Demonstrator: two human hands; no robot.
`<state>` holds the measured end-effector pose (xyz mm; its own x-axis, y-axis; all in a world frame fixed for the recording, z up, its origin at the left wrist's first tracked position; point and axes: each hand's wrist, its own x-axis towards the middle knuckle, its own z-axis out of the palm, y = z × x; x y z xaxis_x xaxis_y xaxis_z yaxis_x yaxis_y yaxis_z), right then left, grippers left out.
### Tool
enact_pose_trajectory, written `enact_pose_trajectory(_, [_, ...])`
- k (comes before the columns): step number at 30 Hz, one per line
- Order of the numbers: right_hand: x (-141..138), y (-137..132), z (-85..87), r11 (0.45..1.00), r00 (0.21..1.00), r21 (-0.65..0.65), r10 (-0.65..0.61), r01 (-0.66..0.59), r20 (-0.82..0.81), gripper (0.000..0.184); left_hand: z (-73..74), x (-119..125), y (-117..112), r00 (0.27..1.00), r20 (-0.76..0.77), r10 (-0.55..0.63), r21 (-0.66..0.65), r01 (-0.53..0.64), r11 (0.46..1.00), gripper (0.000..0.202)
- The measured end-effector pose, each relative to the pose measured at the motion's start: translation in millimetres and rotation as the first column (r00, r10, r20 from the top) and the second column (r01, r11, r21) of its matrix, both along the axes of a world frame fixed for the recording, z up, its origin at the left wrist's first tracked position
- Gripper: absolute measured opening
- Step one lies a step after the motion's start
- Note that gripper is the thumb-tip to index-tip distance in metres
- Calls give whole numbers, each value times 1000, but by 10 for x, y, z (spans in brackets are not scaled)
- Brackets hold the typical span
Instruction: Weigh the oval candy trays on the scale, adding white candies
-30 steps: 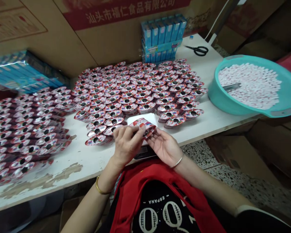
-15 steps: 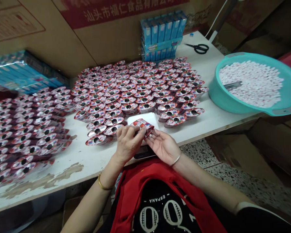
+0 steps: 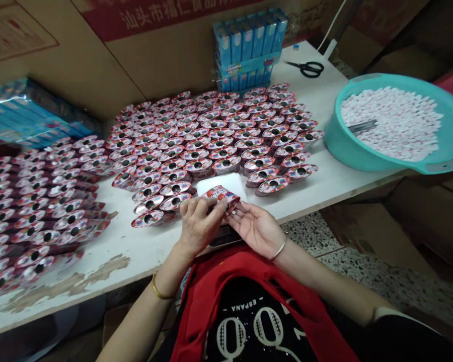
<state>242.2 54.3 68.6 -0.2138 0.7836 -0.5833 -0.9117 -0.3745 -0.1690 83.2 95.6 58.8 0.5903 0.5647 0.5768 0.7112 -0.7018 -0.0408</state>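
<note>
A small red and silver foil candy pouch (image 3: 222,195) sits between both hands above a white scale plate (image 3: 221,183) at the table's near edge. My left hand (image 3: 197,223) curls its fingers over the pouch's left end and top. My right hand (image 3: 255,227) lies palm up, its fingertips pinching the pouch's right end. Both wrists carry bangles. Just beyond the hands, rows of several matching pouches (image 3: 211,136) lie overlapping on the white table (image 3: 136,246).
A second block of pouches (image 3: 41,201) covers the table's left. A teal basin (image 3: 396,125) of pink and white candies with a metal scoop sits at right. Blue boxes (image 3: 249,45) and scissors (image 3: 309,68) stand at the back. Cardboard cartons form the rear wall.
The hands keep hold of the pouch with only slight finger shifts. The view has tilted a little, sliding everything upward in frame.
</note>
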Motion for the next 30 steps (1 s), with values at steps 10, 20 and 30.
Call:
enact_pose_trajectory(10, [11,35,44,996,1000,-91,12,-12,-2,27,12,-27,6,998,-8,-68,-7,68,998,27])
enact_pose_trajectory(20, [177,-34,-128,998,982,-24,57,-54,180,23,-210,-62,161,975,218,36,-434,64,899,34])
enact_pose_trajectory(30, [408,-147,-208,990,910,51,99,-130,403,12,-126,-193,210,939,328,104,-408,42,912,54])
